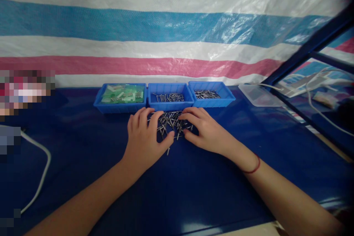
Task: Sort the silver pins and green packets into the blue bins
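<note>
A loose pile of thin metal pins with wider ends [169, 121], like nails or blind rivets, lies on the dark blue tabletop. My left hand [145, 132] curves around the pile's left side, fingers spread and thumb at its near edge. From the right, my right hand [204, 129] touches the pile with bent fingers held apart. Neither hand visibly grips a piece. Just behind stands the middle blue bin [170, 102], holding similar pins. The right blue bin [212, 101] contains more of them. In the left blue bin [120, 108] are a green bag and small pieces.
A translucent plastic lid or tray [260, 95] lies right of the bins. Dark blue frame bars [312, 53] rise on the right, with a white cable nearby. Another white cable [45, 166] loops at left, near a blurred-out person. A striped plastic sheet [166, 25] hangs behind.
</note>
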### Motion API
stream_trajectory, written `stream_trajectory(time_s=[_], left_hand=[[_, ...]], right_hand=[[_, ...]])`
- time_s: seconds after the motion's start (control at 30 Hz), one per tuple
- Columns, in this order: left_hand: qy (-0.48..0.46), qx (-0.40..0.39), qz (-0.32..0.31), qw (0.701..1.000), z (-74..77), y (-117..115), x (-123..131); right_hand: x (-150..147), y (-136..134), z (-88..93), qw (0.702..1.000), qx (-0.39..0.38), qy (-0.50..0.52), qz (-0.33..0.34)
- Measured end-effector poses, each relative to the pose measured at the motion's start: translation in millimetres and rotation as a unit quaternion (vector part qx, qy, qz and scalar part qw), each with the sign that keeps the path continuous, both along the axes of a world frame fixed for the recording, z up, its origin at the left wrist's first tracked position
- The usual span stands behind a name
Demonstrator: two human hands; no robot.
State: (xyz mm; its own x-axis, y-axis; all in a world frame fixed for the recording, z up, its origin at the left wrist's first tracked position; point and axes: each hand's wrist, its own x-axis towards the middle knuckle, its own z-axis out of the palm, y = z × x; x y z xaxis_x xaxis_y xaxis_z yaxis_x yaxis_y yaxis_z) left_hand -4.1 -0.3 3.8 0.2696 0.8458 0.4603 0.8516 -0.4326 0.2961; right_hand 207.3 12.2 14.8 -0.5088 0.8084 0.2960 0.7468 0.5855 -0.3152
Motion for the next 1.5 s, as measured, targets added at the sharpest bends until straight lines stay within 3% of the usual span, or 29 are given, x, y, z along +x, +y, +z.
stream_trajectory(time_s=[0.1,0.27,0.5,0.7,0.9,0.97,1.07,1.23,1.33,1.5], left_hand=[[0.050,-0.036,0.045,0.997,-6.6,0.2,-1.0],[0.082,-0.057,0.045,0.994,-13.9,-0.1,0.2],[0.068,-0.062,-0.015,0.996,-4.3,12.3,-13.7],[0.143,-0.063,-0.056,0.986,1.9,30.6,-37.5],[0.161,-0.081,-0.032,0.983,-0.3,34.9,-37.0],[0.106,-0.078,-0.030,0.991,-1.7,32.9,-31.7],[-0.070,-0.080,-0.074,0.992,-1.9,23.4,-19.0],[-0.303,-0.198,-0.116,0.925,-3.9,-1.5,4.2],[-0.370,-0.250,-0.137,0.884,-8.7,-8.8,10.8],[-0.404,-0.258,-0.136,0.867,-11.0,-8.3,11.2]], right_hand=[[1.3,0.3,-0.8,0.999,-0.017,-0.009,-0.026],[-0.4,0.4,-3.8,0.999,-0.024,-0.020,-0.032],[-4.4,-0.4,-7.1,1.000,-0.017,-0.008,-0.024],[-11.2,-4.5,-7.2,0.999,-0.019,0.007,-0.027],[-21.5,-8.6,-10.7,0.999,0.001,0.037,-0.026],[-24.4,-9.4,-11.8,0.998,0.014,0.061,-0.031],[-27.1,-10.5,-12.6,0.990,0.027,0.134,-0.038],[-30.9,-13.8,-10.9,0.957,-0.040,0.285,-0.044],[-34.4,-17.1,-8.0,0.932,-0.094,0.347,-0.043],[-38.3,-20.9,-3.1,0.908,-0.133,0.396,-0.022]])
